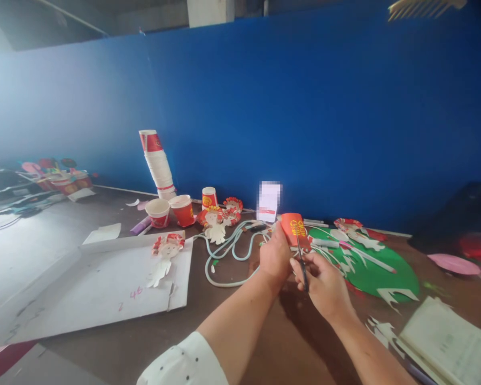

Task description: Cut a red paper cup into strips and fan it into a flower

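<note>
My left hand (275, 255) grips a red paper cup (292, 227) with yellow characters, holding it above the brown table. In my right hand (324, 283) are small dark-handled scissors (303, 272), my fingers closed around the handles. The blades point up against the cup's printed side; whether they have cut into it I cannot tell. Just behind the cup stands a bright phone-like screen (269, 203), partly blurred. A pale cable (224, 283) loops on the table left of my left hand. Under and right of the cup lies a green round sheet (385, 275) with white scraps and a marker.
A tall leaning stack of paper cups (160, 171) rises by the blue partition (240, 117). Cut-paper figures with red frills (169, 246) lie on a white board (104, 294) and near the cups. An open notebook (452, 337) is at the right front.
</note>
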`<state>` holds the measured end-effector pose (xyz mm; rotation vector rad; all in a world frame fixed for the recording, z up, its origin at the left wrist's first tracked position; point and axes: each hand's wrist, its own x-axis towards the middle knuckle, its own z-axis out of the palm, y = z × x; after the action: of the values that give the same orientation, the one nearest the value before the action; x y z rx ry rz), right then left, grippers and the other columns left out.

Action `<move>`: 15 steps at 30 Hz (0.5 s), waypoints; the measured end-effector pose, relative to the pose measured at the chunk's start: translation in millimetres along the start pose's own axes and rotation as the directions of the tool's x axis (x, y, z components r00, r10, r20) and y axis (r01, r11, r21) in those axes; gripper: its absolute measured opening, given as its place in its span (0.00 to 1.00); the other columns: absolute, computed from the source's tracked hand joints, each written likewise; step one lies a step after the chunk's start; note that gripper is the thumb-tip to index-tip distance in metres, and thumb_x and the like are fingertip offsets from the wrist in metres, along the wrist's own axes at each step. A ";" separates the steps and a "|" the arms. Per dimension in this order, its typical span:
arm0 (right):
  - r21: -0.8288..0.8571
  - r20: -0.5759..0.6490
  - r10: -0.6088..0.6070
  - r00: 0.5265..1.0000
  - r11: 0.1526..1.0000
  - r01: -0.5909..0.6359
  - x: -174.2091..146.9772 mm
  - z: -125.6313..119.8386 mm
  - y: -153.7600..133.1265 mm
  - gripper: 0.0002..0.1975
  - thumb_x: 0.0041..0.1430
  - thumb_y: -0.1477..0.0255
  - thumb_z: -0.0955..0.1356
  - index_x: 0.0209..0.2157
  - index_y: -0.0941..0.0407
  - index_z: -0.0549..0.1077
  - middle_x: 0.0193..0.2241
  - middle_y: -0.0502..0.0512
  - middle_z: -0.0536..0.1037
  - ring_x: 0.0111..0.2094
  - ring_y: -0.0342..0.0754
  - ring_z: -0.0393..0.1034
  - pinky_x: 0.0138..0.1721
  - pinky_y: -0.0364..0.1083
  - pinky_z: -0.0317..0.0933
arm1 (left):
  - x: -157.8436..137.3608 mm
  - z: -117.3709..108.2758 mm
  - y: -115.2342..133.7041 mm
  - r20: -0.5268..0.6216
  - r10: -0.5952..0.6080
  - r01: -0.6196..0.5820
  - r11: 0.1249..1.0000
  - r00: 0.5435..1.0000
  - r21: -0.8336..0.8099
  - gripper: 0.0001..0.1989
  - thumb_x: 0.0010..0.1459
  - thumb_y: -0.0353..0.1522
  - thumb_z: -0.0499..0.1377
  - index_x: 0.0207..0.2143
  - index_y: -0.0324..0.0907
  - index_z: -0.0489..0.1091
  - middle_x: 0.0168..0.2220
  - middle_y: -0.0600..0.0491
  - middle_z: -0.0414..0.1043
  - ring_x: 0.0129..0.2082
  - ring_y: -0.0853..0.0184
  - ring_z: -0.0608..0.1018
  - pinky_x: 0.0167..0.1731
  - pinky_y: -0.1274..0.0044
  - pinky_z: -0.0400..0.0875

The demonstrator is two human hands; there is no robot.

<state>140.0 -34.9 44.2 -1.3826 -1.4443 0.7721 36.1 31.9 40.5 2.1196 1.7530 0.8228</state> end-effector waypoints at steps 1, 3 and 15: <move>-0.011 -0.001 -0.008 1.000 1.000 0.007 -0.4 0.1 0.6 0.14 0.51 0.58 0.70 0.29 0.54 0.69 0.16 0.47 0.71 0.18 0.45 0.65 0.21 0.43 0.60 | 0.0 -0.3 0.0 0.001 0.002 -0.002 1.000 1.000 0.004 0.35 0.56 0.36 0.52 0.63 0.36 0.44 0.44 0.41 0.73 0.36 0.59 0.78 0.35 0.72 0.70; -0.050 -0.012 -0.025 1.000 0.998 0.024 -1.1 0.1 1.8 0.13 0.52 0.58 0.70 0.30 0.54 0.70 0.16 0.47 0.71 0.18 0.45 0.65 0.22 0.43 0.60 | 0.3 -0.8 0.1 0.006 0.005 -0.005 1.000 1.000 0.003 0.34 0.57 0.36 0.51 0.63 0.36 0.44 0.44 0.41 0.73 0.37 0.59 0.78 0.35 0.72 0.69; -0.103 -0.021 -0.015 1.000 0.995 0.013 1.3 -1.4 2.7 0.14 0.52 0.60 0.69 0.35 0.55 0.72 0.17 0.48 0.74 0.19 0.47 0.67 0.23 0.44 0.61 | 1.7 -2.2 -1.2 0.030 0.019 -0.018 1.000 0.999 -0.016 0.36 0.56 0.39 0.53 0.62 0.35 0.43 0.43 0.41 0.72 0.36 0.60 0.77 0.35 0.73 0.69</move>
<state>142.5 -33.4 42.4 -1.4528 -1.4924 0.6801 34.1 33.4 42.0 2.1301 1.7093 0.8030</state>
